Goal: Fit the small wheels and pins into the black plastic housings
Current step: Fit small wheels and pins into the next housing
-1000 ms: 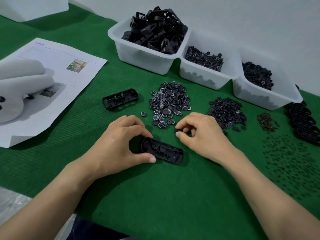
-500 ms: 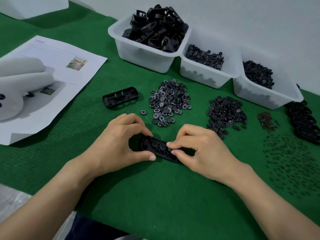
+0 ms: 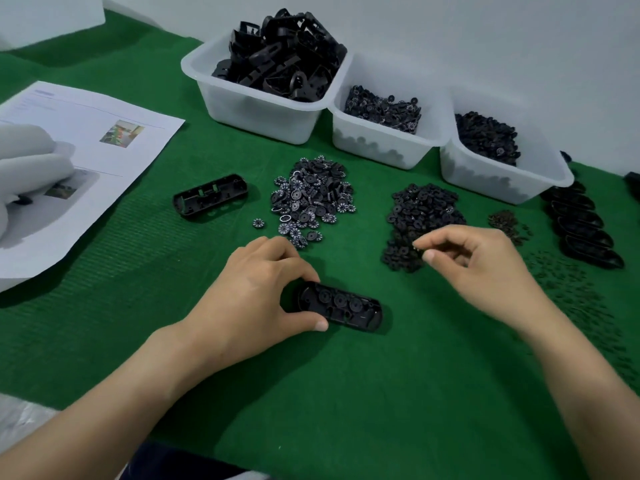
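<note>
Head view: the left hand (image 3: 256,292) grips the left end of the black housing (image 3: 343,308), which lies on the green mat (image 3: 346,393) near the middle with round wheels seated in it. Well apart to the right, the right hand (image 3: 485,268) hovers with curled fingers at the near edge of the black wheel pile (image 3: 420,216); whether it pinches a wheel I cannot tell

Green-matted table (image 3: 346,393): behind the open housing (image 3: 341,308), two wheel piles (image 3: 311,199), then three white tubs (image 3: 263,112); printed sheet (image 3: 86,161) far left.
</note>
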The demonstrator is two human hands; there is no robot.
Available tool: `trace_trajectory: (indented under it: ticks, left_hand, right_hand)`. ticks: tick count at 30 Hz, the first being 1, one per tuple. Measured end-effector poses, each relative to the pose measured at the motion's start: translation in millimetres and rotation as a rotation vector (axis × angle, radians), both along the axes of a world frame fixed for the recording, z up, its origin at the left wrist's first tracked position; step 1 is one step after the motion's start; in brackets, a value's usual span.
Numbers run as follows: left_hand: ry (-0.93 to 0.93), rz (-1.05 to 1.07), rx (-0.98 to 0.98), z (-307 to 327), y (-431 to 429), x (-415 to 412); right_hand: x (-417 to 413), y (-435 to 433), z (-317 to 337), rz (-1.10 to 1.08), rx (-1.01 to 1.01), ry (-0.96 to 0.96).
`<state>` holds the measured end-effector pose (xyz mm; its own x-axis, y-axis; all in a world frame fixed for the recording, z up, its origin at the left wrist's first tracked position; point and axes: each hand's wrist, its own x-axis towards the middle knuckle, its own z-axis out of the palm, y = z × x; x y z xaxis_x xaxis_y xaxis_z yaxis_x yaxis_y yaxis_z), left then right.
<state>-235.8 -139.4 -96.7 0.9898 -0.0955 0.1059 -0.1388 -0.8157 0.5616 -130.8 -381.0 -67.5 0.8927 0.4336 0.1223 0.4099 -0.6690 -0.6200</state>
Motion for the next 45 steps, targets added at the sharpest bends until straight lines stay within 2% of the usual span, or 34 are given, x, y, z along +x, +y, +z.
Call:
trace_trajectory:
  ticks: [5, 17, 27, 31, 39, 45]
  left_hand:
    - [0.018, -0.062, -0.010, 1.2, -34.7, 11.6]
    - [0.021, -0.070, -0.100, -6.3, -61.8, 21.5]
    - [-0.003, -0.079, -0.071, -7.4, -62.4, 22.4]
    - [-0.018, -0.076, -0.076, -7.9, -63.5, 23.2]
    - [-0.023, -0.071, -0.078, -9.7, -63.0, 23.2]
    - [-0.021, -0.073, -0.081, -9.9, -63.1, 22.9]
  right_hand:
    - [2.8, -18.3, -5.4, 0.000, -0.077, 0.043]
    - [10.9, -4.5, -12.3, 0.180, -0.259, -0.120]
    - [-14.3, -14.0, -5.9, 0.303, -0.038, 0.015]
    - [-21.1, -10.1, -7.7, 0.376, -0.053, 0.017]
    - [-24.0, -3.6, -11.5, 0.382, -0.068, -0.070]
    - [-22.1, -2.1, -9.2, 0.388, -0.089, -0.030]
